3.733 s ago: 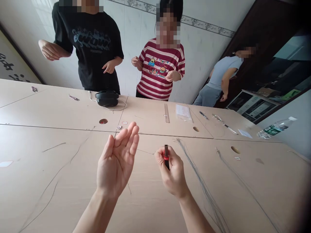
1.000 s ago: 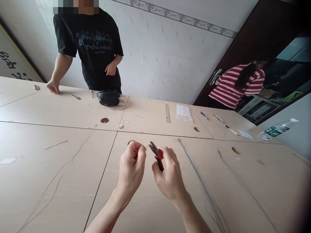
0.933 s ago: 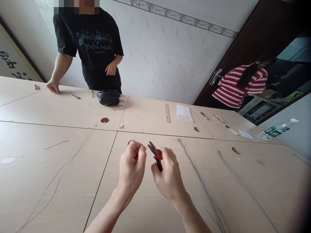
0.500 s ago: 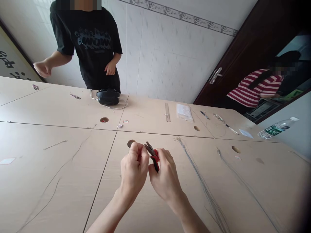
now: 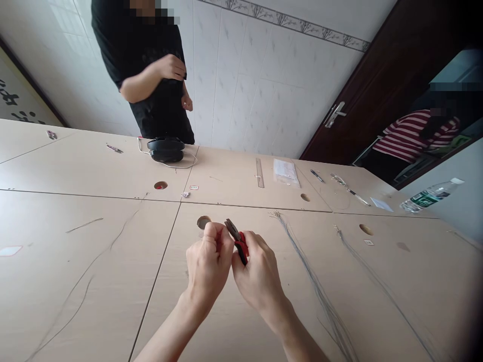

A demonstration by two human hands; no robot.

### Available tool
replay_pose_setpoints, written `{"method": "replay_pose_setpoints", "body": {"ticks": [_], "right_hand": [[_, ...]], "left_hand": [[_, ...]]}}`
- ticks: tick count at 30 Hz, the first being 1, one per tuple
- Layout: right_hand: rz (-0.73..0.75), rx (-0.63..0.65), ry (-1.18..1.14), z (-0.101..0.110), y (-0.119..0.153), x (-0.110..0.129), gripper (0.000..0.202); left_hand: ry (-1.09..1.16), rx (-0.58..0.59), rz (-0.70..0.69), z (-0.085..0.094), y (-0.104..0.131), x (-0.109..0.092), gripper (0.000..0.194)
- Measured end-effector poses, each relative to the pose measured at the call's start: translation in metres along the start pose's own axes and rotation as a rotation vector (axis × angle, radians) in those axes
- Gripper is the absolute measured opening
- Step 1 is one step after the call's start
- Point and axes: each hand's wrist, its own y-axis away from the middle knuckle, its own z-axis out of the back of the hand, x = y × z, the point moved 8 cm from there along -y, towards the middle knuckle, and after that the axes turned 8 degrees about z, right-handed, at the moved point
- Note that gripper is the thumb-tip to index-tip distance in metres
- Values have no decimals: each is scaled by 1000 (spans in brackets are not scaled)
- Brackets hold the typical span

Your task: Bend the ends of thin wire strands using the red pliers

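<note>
Small pliers [image 5: 240, 241] with red and black handles are in my right hand [image 5: 258, 274], whose fingers wrap round the grips. Their dark jaws point up and to the left, right beside the fingertips of my left hand [image 5: 209, 259]. That hand is closed in a pinch; what it pinches is too small to make out. Both hands are raised over the table [image 5: 211, 332], close together. To their right lies a bundle of thin grey wires [image 5: 311, 274] with small metal bits at its far end. A second, thinner wire bundle [image 5: 381, 286] lies farther right.
Loose wires [image 5: 94, 259] lie at the left. Toward the back are a black headset-like device [image 5: 166, 150] with a white cable, a ruler [image 5: 259, 172], a plastic bag [image 5: 286, 173], a pen [image 5: 317, 176] and a water bottle [image 5: 430, 196]. A person [image 5: 151, 85] stands across the table.
The plier jaws look closer together than before. My hands have barely moved. The person opposite has turned and brought an outstretched arm to the chest; the person in stripes has shifted right.
</note>
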Motion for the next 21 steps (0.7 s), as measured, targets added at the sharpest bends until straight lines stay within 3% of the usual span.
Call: {"method": "replay_pose_setpoints", "body": {"ticks": [15, 21], "right_hand": [[0, -2, -21, -3, -2, -4, 17], [-12, -17, -6, -3, -3, -11, 14]], "left_hand": [[-43, -11, -28, -2, 0, 2, 10], [35, 173, 93, -9, -4, 7, 21]]}}
